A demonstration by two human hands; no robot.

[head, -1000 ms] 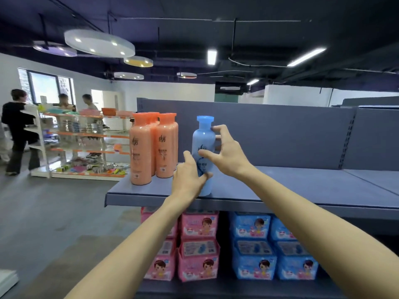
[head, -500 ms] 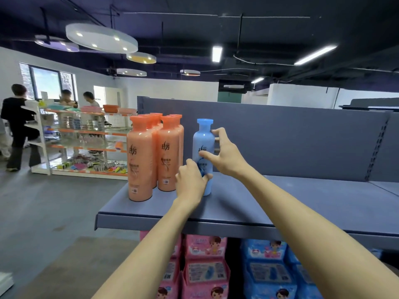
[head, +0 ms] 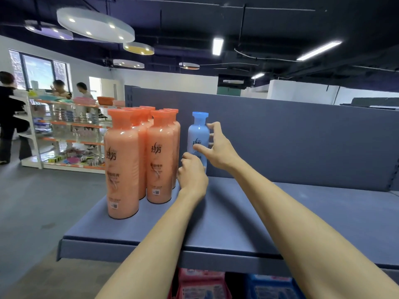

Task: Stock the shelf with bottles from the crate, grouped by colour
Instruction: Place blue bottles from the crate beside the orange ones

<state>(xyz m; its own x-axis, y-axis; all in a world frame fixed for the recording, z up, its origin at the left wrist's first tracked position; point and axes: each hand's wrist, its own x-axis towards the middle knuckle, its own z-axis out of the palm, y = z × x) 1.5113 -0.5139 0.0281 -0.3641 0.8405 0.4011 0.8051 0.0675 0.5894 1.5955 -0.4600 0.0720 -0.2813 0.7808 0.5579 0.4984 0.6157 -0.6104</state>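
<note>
On the shelf (head: 237, 223), both my hands, left hand (head: 192, 177) and right hand (head: 218, 147), grip the blue bottle (head: 198, 134); I'd seat it upright just beside the orange bottles (head: 140, 160), keeping colours apart.

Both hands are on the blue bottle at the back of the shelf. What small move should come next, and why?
Probably let go and draw both hands back. The blue bottle stands upright on the shelf, close to the back panel and to the right of the orange bottles, apart from them. The left hand holds its base, the right hand its middle. It looks placed.
</note>
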